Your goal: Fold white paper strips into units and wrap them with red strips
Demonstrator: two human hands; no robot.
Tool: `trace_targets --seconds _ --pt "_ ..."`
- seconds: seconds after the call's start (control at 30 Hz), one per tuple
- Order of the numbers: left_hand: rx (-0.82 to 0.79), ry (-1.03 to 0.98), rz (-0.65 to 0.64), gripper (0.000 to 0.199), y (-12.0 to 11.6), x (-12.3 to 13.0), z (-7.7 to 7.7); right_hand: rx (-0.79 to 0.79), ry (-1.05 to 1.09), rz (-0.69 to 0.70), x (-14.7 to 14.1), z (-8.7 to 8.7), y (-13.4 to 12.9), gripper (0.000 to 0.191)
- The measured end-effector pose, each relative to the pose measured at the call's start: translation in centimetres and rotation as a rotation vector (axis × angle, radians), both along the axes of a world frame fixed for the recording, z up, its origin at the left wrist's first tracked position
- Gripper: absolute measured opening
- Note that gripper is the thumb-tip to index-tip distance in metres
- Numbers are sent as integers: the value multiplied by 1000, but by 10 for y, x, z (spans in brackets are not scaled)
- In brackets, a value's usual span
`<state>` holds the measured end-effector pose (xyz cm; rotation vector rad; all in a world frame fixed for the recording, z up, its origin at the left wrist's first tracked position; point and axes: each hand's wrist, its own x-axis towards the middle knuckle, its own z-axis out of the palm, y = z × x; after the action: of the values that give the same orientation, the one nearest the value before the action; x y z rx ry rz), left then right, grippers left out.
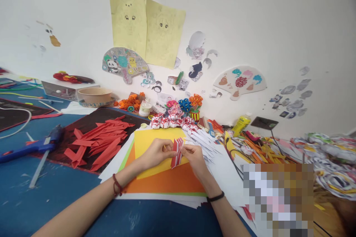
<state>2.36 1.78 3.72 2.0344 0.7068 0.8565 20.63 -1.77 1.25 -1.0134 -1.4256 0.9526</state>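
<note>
Between my two hands is a small red-and-white folded paper piece (177, 152), its layers standing as stripes. My left hand (162, 152) pinches its left side with thumb and fingers. On its other side, my right hand (193, 155) grips the right edge the same way. Below the hands lie stacked sheets: a yellow sheet (144, 139) on top of an orange sheet (167, 183), with green and white paper underneath. Red folded paper strips (102, 140) are heaped on a dark mat to the left. White paper strips (204, 142) lie just right of my right hand.
A blue glue gun (41, 145) rests at left on the blue table (83, 196). Behind the sheets stand red-and-white paper pieces (172, 121), a small flower pot (195, 114), a white bottle (145, 108) and a round bowl (94, 97). A yellow bottle (241, 124) leans at right.
</note>
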Motion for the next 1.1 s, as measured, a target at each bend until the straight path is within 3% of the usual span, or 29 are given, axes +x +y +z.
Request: trace_targets --seconds 0.3,0.77,0.97,1.1 --pt "-70 -2 -2 36 4 -1 0 -77 -5 224 4 20 -10 34" --pt "-17 1 -20 40 4 -1 -1 -70 -17 94 5 4 -1 32" --pt "-94 -7 -31 37 6 -1 -6 46 -112 40 2 3 -1 26" --pt "-194 -48 -32 37 5 1 -6 119 -199 -3 -1 6 -3 32"
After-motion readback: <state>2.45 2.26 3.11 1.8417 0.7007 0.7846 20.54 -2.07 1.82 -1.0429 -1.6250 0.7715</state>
